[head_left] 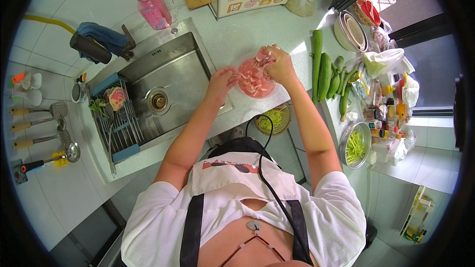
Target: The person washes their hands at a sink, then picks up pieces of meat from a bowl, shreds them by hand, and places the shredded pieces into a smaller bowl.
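Sliced raw meat [256,83] lies in reddish water inside a clear round bowl [267,97] on the pale counter, near its front edge. My right hand [280,65] is closed around a clump of the meat above the bowl's far right side. At the left rim, my left hand [223,81] has its fingers bent and pinched against the bowl's edge. Part of the bowl's right side is covered by my right hand and wrist.
Left of the bowl is a steel sink [170,76] with a dish rack [121,133]. Several long green vegetables [324,76] lie to the right. Shredded greens fill a steel bowl [367,154] and a lower container [288,125]. A pink soap bottle [154,11] stands behind the sink.
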`<control>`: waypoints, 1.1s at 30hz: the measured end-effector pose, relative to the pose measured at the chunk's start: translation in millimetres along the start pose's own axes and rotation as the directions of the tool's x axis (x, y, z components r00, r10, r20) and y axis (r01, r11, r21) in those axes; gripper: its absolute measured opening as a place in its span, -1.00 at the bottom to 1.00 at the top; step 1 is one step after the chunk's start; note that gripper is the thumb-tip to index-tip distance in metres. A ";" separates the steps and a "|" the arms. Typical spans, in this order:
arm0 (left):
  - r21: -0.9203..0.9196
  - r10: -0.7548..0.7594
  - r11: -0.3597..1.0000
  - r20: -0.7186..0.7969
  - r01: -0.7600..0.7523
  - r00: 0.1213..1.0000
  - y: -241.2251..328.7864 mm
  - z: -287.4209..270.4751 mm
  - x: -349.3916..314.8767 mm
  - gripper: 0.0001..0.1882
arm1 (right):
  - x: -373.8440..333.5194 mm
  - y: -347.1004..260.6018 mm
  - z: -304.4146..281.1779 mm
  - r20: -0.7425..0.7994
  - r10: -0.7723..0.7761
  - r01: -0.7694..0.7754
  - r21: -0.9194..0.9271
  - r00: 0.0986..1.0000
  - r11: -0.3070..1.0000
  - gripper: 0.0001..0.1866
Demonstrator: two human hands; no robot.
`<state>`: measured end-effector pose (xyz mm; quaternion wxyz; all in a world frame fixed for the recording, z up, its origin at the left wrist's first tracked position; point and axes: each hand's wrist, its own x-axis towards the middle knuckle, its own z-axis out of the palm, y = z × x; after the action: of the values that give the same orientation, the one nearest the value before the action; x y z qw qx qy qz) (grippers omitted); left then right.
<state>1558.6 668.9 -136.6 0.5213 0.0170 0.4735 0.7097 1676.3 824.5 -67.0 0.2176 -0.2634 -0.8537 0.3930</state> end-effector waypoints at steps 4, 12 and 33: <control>-0.005 0.002 1.000 0.011 -0.002 1.000 -3.3 -1.0 2.6 -0.77 | 2.6 -12.1 -7.1 -0.014 -0.022 0.021 -0.089 1.000 0.996 -0.55; -0.010 0.004 1.000 0.024 -0.004 1.000 -2.4 -0.6 0.7 -0.76 | -0.2 -18.1 -8.2 -0.015 0.003 -0.003 -0.011 1.000 1.000 -0.52; 0.023 -0.006 1.000 0.050 0.005 0.999 -2.1 0.4 1.5 -0.75 | -0.4 19.6 -4.6 0.073 -0.141 0.136 0.073 0.987 0.988 -0.52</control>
<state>1559.6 670.3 -138.5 0.5347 0.0393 0.4687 0.7021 1684.7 837.6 -79.7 0.2198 -0.1803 -0.8641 0.4154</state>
